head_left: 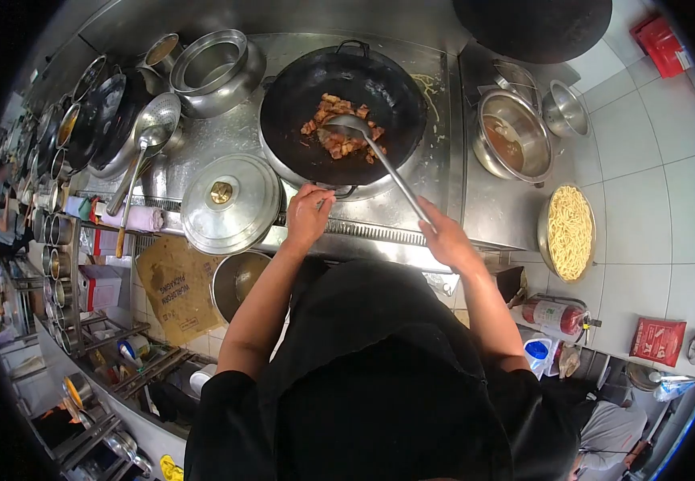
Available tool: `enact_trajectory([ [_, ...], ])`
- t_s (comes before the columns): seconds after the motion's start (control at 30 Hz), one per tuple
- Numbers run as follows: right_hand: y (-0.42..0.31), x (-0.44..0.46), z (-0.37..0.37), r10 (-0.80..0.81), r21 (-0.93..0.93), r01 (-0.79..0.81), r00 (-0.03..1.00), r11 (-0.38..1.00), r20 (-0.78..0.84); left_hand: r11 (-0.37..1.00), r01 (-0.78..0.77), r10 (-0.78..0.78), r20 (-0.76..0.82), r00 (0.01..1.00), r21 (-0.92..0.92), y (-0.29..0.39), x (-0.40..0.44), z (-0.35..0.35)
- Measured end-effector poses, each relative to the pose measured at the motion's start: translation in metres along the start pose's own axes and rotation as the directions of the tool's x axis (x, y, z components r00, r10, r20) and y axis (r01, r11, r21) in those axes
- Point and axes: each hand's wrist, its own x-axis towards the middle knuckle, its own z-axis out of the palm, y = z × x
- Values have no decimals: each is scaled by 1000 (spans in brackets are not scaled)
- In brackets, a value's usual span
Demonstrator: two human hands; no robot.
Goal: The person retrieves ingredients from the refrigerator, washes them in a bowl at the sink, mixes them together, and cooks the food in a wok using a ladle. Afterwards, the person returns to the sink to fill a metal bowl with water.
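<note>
1. Burns threaten the bare left hand [310, 215], fingers bent at the near loop handle [352, 192] of the round black metal wok [299, 88], should that handle be hot; whether it grips, I cannot tell.
2. Right hand [449, 240] closes around the long grey metal ladle [398, 181]; grease could make it slip.
3. Too hard a push might scatter the browned, glossy chunks [339, 146].
4. Ladle's long axis slants from the right hand into the wok, bowl pointing away and leftward, among the chunks.

"PACKAGING" on brown cardboard [175, 284], red packet [658, 341] lettering too small
</note>
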Motion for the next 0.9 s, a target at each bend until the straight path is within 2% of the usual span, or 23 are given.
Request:
enact_trajectory([
  [0.07, -7, 15, 11, 28, -8, -28, 1000, 1000, 4, 1000, 4, -4, -11, 1000, 10, 0, 1, 1],
  [0.13, -35, 19, 4, 137, 176, -160, 981, 971, 136, 1000, -2, 2, -3, 1000, 0, 0, 0, -1],
  [0.17, -31, 23, 11, 57, 186, -75, 993, 980, 101, 1000, -2, 2, -5, 1000, 6, -1, 1, -2],
  [0.2, -27, 23, 14, 54, 188, -73, 993, 980, 103, 1000, -14, 14, -6, 1000, 21, -1, 1, -2],
  [0.27, -22, 21, 16, -80, 122, 78, 997, 989, 10, 999, -19, 19, -12, 1000, 32, -1, 0, 0],
  [0.4, -31, 7, 0, -72, 24, 73, 996, 997, -50, 1000, -5, 4, -27, 1000, -6, -2, -2, 1],
  [0.47, -44, 0, -13, 16, 86, -14, 1000, 996, -17, 1000, -19, 19, -36, 999, -10, -2, -2, 2],
  [0.6, -50, 5, -11, -33, 104, 36, 999, 994, -24, 1000, -19, 19, -20, 1000, -8, 0, -1, 0],
  [0.7, -49, 27, 13, -230, 15, 232, 971, 973, -62, 1000, -14, 14, -8, 1000, -8, -1, 0, 0],
  [0.73, -49, 35, 19, -227, 18, 229, 972, 973, -67, 1000, -9, 9, -5, 1000, -14, -1, 0, 0],
  [0.8, -60, 49, 22, -84, -166, 93, 995, 982, 58, 1000, -17, 17, -1, 1000, -14, -2, 1, 0],
  [0.9, -60, 54, 19, -49, -340, 57, 998, 939, 32, 999, -27, 27, -2, 1000, -21, -2, 1, -2],
])
